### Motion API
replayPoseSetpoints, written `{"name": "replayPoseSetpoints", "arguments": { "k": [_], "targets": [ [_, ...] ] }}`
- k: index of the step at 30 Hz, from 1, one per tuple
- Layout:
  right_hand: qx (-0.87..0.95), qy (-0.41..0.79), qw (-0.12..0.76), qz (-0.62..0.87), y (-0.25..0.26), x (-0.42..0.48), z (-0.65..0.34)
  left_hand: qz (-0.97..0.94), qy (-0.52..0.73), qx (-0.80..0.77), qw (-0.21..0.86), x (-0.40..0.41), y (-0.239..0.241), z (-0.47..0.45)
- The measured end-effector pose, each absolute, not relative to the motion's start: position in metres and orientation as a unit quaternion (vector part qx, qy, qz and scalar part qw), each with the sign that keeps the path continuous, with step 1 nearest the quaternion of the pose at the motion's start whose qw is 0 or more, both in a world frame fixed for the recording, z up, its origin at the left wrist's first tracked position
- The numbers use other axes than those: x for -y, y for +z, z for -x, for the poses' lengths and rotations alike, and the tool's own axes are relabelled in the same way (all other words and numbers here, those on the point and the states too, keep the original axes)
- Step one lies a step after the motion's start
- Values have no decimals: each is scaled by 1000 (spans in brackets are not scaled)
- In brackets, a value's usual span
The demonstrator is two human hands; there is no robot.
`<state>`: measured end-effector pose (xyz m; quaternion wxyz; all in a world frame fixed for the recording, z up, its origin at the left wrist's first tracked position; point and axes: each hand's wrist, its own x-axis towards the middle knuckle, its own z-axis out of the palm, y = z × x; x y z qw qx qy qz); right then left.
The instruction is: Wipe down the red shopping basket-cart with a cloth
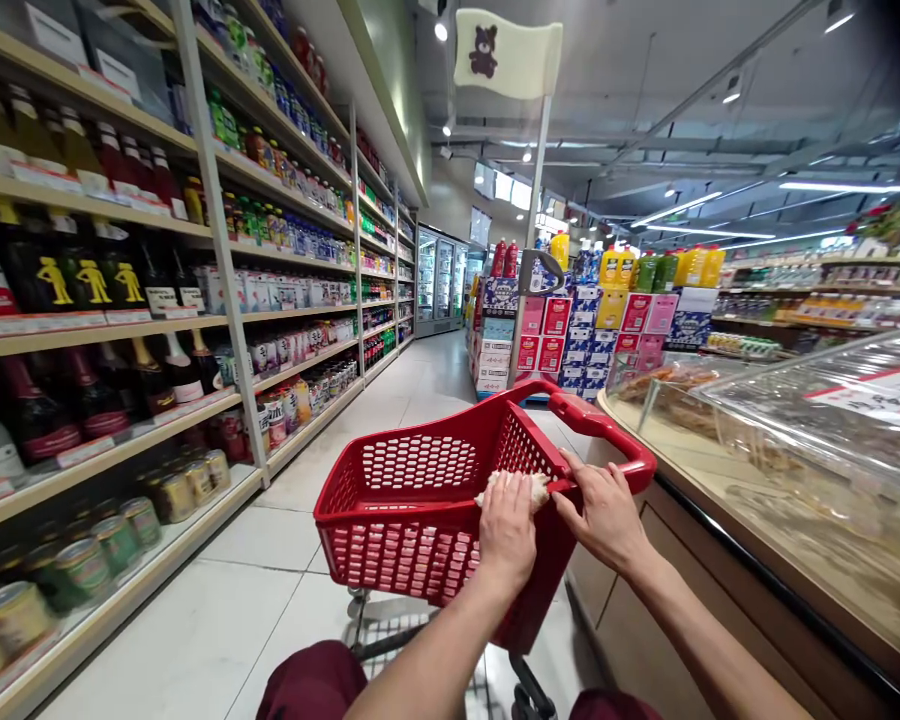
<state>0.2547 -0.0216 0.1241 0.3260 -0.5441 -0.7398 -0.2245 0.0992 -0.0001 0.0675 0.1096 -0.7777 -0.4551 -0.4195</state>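
A red plastic shopping cart (420, 462) with perforated basket walls stands in front of me, angled to the left. My left hand (508, 525) presses a crumpled whitish cloth (541, 490) against the basket's near rim, with its fingers curled over it. Just right of it, my right hand (604, 505) grips the cart's rim by the red handle (634, 462), thumb and fingers bent around the edge. The visible part of the basket's inside holds no goods. Part of the cloth is hidden under my left fingers.
Shelves of bottles and cans (142, 520) line the left side. A counter with clear plastic covers (817, 400) runs close along the right. Ahead stand stacked drink cartons (555, 335) and a pole with a bear flag (508, 52). Tiled floor (247, 570) stretches down the aisle.
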Motion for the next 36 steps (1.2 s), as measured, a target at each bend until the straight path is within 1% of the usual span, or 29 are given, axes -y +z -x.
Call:
{"name": "replayPoseSetpoints", "arguments": {
  "k": [2, 4, 6, 8, 10, 13, 15, 18, 20, 22, 25, 28, 30, 31, 33, 36],
  "targets": [
    [740, -228, 315, 549, 125, 21, -260, 792, -409, 426, 157, 1, 60, -91],
    [736, -233, 309, 555, 124, 20, -264, 796, -394, 421, 186, 0, 50, -51],
    [736, -242, 305, 554, 121, 20, -261, 773, -396, 448, 212, -1, 42, -5],
    [738, -254, 304, 547, 118, 19, -252, 728, -411, 500, 226, -2, 38, 20],
    [748, -262, 299, 531, 115, 19, -242, 718, -423, 508, 218, -4, 38, 10],
    [765, -268, 291, 508, 110, 18, -231, 780, -407, 434, 194, -9, 42, -34],
    [769, -273, 295, 497, 107, 18, -230, 796, -403, 415, 180, -13, 43, -38],
    [766, -283, 314, 484, 101, 19, -231, 773, -409, 450, 183, -13, 36, 22],
    [758, -287, 334, 481, 97, 21, -228, 713, -432, 516, 198, -13, 31, 74],
    [746, -287, 358, 482, 93, 23, -224, 667, -446, 560, 208, -13, 29, 101],
    [735, -288, 384, 479, 91, 26, -220, 676, -440, 553, 210, -16, 28, 76],
    [746, -298, 373, 465, 91, 28, -224, 755, -398, 481, 202, -18, 26, 44],
    [751, -304, 364, 459, 92, 29, -228, 769, -380, 472, 204, -18, 23, 58],
    [751, -306, 364, 458, 92, 29, -229, 753, -383, 494, 207, -18, 21, 74],
    [743, -307, 375, 461, 90, 29, -229, 680, -416, 564, 216, -18, 18, 110],
    [720, -307, 401, 475, 87, 27, -225, 658, -424, 582, 223, -18, 13, 122]
  ]
}}
